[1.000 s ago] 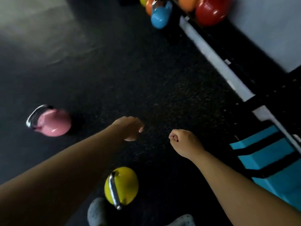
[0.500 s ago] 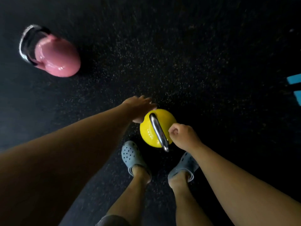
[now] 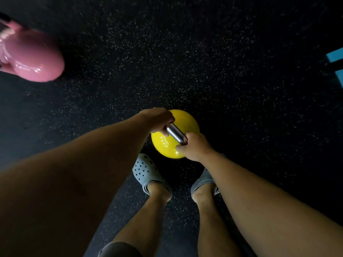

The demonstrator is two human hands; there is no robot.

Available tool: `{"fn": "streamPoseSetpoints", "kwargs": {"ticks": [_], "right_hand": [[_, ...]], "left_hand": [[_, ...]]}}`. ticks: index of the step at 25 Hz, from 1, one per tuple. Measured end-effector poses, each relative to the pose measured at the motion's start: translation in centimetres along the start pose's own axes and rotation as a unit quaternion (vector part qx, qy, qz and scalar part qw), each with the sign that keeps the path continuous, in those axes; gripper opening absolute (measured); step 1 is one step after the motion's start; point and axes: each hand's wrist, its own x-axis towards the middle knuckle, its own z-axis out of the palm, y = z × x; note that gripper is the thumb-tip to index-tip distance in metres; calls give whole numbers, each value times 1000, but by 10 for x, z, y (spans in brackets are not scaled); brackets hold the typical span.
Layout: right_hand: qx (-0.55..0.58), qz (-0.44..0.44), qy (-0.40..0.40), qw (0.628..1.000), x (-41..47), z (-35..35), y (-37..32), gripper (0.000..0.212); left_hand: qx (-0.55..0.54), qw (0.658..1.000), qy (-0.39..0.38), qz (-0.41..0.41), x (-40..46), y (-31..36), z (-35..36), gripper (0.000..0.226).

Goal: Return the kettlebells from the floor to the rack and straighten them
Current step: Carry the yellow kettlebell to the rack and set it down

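A yellow kettlebell [image 3: 163, 143] with a chrome handle [image 3: 175, 134] stands on the black speckled floor just in front of my feet. My left hand [image 3: 157, 118] is closed around the far end of the handle. My right hand [image 3: 194, 147] is closed around the near end. A pink kettlebell [image 3: 35, 58] lies on the floor at the far left, its handle cut off by the frame edge. The rack is out of view.
My two feet in grey perforated clogs [image 3: 146, 171] stand right behind the yellow kettlebell. A blue and black padded object [image 3: 336, 58] shows at the right edge. Dark rubber floor [image 3: 204, 62] stretches ahead.
Both hands came down onto the yellow kettlebell's handle and closed on it; half a second ago they hovered beside it. The view has dropped closer to the floor.
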Motion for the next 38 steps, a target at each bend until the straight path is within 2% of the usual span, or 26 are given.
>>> {"fn": "streamPoseSetpoints", "kwargs": {"ticks": [3,8,11,13,16,23,28,32,38], "right_hand": [[-46,-29,35,998,-8,-43,-13,40],[-75,-66,74,992,-37,-138,-42,41],[-53,-43,161,985,-49,-192,-45,40],[-35,-32,223,974,-53,-235,-48,29],[-23,-38,312,949,-55,-315,-61,33],[-70,-32,441,894,-59,-495,-79,29],[-103,24,478,872,-38,-610,-81,28],[-98,82,489,863,-9,-691,-79,27],[-89,129,541,826,0,-795,-68,30]], "left_hand": [[-46,999,4,-6,-21,7,-25,23],[-64,998,18,1,-42,30,-119,27],[-20,998,39,43,-30,50,-200,25],[20,996,45,78,-17,64,-262,22],[53,992,68,94,5,78,-358,20],[131,969,163,132,50,112,-542,17],[191,940,224,174,110,127,-653,21],[216,932,218,193,163,137,-736,22],[285,880,289,245,216,175,-838,34]]}}
